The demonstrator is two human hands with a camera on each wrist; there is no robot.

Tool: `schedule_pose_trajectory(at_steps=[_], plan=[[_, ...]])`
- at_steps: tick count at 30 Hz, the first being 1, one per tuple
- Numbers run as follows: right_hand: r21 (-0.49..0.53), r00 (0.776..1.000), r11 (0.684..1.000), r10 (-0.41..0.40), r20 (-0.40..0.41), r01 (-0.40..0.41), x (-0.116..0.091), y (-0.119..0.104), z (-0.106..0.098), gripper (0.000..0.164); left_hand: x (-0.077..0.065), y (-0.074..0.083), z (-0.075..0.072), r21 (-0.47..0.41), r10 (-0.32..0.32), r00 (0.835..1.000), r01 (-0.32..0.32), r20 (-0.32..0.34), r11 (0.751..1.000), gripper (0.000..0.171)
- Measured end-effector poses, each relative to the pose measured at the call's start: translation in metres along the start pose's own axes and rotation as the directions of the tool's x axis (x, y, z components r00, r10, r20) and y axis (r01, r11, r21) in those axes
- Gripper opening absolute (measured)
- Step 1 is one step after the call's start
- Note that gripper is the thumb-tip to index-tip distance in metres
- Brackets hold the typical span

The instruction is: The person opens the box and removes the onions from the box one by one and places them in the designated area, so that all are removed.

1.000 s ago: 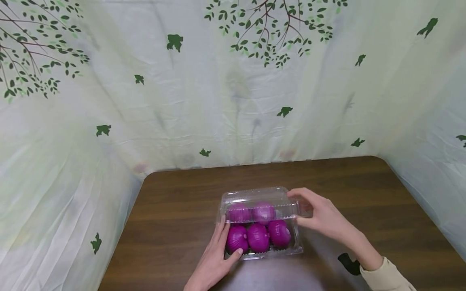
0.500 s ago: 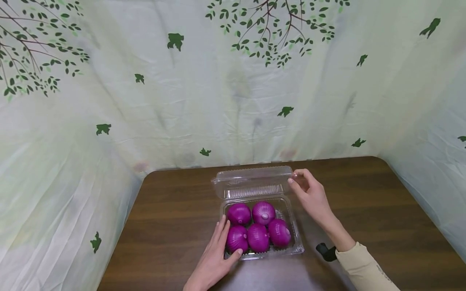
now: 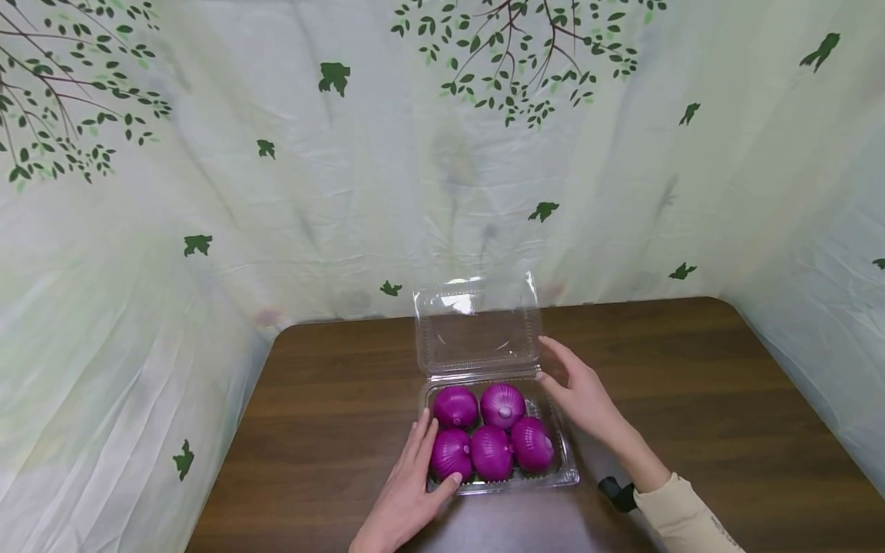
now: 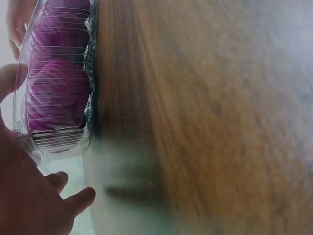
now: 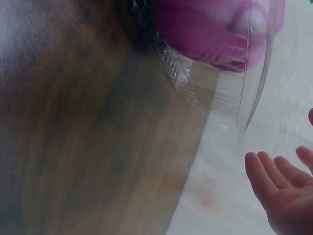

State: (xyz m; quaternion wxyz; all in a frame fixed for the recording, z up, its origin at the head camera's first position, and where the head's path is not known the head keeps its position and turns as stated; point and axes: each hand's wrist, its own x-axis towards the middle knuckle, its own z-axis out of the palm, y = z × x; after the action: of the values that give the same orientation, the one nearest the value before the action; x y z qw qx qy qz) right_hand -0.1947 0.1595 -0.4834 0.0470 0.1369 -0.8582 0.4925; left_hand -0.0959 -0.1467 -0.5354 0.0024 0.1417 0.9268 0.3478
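Purple onions (image 3: 491, 455), five in all, in clear plastic container (image 3: 568, 470): three in near row, two in far row. On brown wood-grain table (image 3: 318, 438), near middle, with transparent lid (image 3: 477, 338) raised from far edge. At container's left side, left hand (image 3: 408, 491), with straight fingers along wall and thumb at near-left corner. By right end of hinge, right hand (image 3: 584, 399), with fingers extended, thumb apart; contact with lid unclear. Beyond right wrist, pale sleeve (image 3: 681, 511); beneath forearm, black object (image 3: 618, 494). Behind table, leaf-printed white sheet (image 3: 415, 177).
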Motion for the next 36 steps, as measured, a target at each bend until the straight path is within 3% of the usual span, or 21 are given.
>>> schedule_pose_trajectory(at_steps=[10, 15, 21, 25, 32, 36], plan=[[-0.057, 0.995, 0.995, -0.081, 0.062, 0.084, -0.015, -0.007, 0.008, 0.054, -0.001, 0.000, 0.000, -0.002, -0.009, 1.000, 0.009, 0.004, 1.000, 0.086], [-0.088, 0.980, 0.982, -0.158, 0.119, 0.170, -0.024, -0.009, 0.008, 0.053, -0.001, 0.000, 0.001, -0.003, -0.011, 1.000, 0.011, 0.004, 1.000, 0.086], [-0.135, 0.961, 0.967, -0.184, 0.205, 0.214, -0.036, -0.009, 0.006, 0.050, 0.000, -0.001, 0.001, -0.003, -0.016, 1.000, 0.016, 0.004, 1.000, 0.085], [-0.176, 0.948, 0.951, -0.211, 0.238, 0.256, -0.043, -0.009, 0.005, 0.051, 0.000, 0.000, 0.001, -0.007, -0.013, 1.000, 0.013, 0.003, 1.000, 0.085], [-0.322, 0.930, 0.890, -0.237, 0.282, 0.324, -0.052, -0.007, 0.008, 0.055, 0.000, 0.000, 0.001, -0.016, -0.007, 1.000, 0.007, -0.003, 1.000, 0.084], [-0.339, 0.928, 0.886, -0.214, 0.306, 0.316, -0.056, 0.000, 0.010, 0.056, -0.001, 0.000, 0.001, -0.015, 0.002, 1.000, -0.002, -0.007, 1.000, 0.084]])
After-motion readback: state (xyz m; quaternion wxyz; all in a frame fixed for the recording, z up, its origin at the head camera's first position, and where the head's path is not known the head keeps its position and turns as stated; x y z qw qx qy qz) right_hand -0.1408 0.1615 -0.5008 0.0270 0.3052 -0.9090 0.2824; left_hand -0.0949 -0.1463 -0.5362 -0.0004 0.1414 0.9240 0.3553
